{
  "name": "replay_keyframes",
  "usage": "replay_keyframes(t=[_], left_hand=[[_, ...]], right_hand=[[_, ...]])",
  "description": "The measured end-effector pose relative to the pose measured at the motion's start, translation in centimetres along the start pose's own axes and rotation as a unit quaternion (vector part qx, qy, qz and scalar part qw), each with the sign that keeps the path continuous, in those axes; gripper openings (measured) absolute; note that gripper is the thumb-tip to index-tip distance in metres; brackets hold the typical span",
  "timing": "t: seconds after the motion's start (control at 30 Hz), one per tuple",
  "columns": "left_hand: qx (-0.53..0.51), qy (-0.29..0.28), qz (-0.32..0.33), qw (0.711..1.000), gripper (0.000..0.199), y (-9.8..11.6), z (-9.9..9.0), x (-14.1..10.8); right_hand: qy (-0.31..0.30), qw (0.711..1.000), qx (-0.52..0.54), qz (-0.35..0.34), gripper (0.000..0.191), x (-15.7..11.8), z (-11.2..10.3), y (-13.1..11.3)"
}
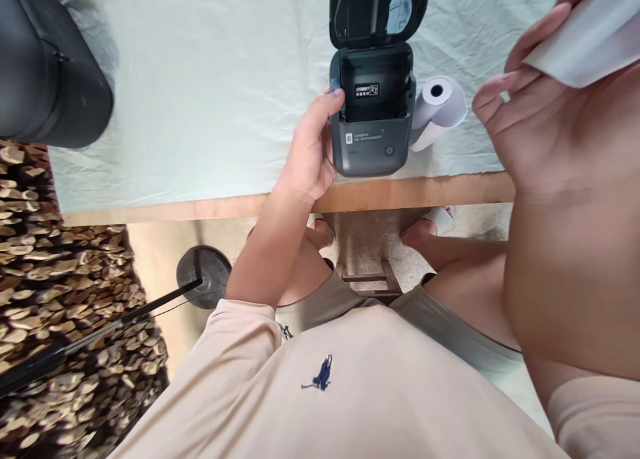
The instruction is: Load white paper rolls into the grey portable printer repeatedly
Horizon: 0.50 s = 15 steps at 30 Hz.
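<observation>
A small dark printer stands at the table's front edge with its lid raised and its compartment showing no roll. My left hand grips the printer's left side, thumb on the rim. Just right of the printer is a white paper roll, partly unwound. My right hand is raised at the upper right, close to the camera, with a white sheet between its fingers and palm. The sheet runs out of the frame.
A pale cloth covers the table, whose wooden edge shows in front. A black bag or case sits at the upper left. Below are a stand with a round base, stacked firewood and a wooden stool.
</observation>
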State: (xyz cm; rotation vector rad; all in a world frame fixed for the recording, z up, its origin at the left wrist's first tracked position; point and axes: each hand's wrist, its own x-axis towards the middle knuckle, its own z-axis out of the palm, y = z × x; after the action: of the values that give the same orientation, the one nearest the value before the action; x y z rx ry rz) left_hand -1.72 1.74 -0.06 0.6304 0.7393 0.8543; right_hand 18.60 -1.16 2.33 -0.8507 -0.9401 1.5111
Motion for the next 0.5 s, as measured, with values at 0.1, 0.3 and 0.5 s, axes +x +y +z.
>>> replay_keyframes(t=[0.1, 0.3, 0.5], left_hand=[[0.020, -0.003, 0.018, 1.000, 0.022, -0.3, 0.0, -0.1], [0.068, -0.001, 0.037, 0.997, 0.022, -0.3, 0.5, -0.5], [0.087, 0.020, 0.040, 0.995, 0.022, -0.3, 0.8, -0.7]], right_hand=[[0.086, 0.978, -0.185, -0.054, 0.034, 0.7, 2.3, 0.5], [-0.003, 0.727, -0.659, -0.193, 0.033, 1.1, 5.5, 1.1], [0.034, 0.676, -0.723, -0.142, 0.026, 1.7, 4.3, 2.1]])
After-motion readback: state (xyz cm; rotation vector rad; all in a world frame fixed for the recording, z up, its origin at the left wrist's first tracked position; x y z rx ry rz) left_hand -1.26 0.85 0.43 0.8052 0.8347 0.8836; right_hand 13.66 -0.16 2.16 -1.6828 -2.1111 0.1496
